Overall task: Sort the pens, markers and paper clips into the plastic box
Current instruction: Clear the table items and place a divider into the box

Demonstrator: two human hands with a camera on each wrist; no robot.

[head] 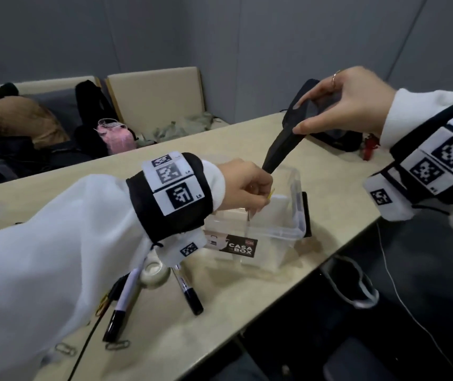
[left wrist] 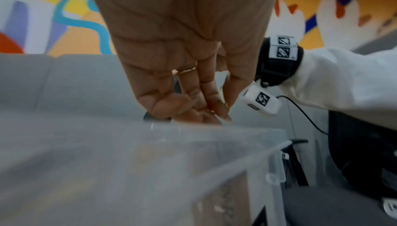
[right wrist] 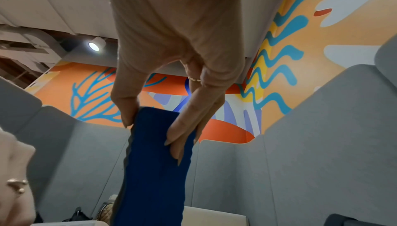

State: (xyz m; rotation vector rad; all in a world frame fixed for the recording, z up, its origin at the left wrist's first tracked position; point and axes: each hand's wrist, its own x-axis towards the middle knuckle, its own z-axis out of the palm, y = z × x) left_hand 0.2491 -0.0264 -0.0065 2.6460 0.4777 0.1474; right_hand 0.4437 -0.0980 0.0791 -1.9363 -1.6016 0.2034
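While two grey paper clips [head: 67, 348] and the black-capped markers [head: 126, 295] lie on the near end of the tabletop [head: 247, 303], beside a roll of tape [head: 152, 273], the sorting looks barely begun. Further in, the left hand [head: 243, 185] hovers over the clear plastic box [head: 296, 213], fingers [left wrist: 214, 110] pinched on something thin and yellow (likely a clip, too small to tell). Beyond it the right hand [head: 354, 103] lifts a dark pouch [head: 283, 149], thumb and fingers [right wrist: 182, 134] pinching its upper end. Next, I judge, the left fingers must part over the box, then return for the markers.
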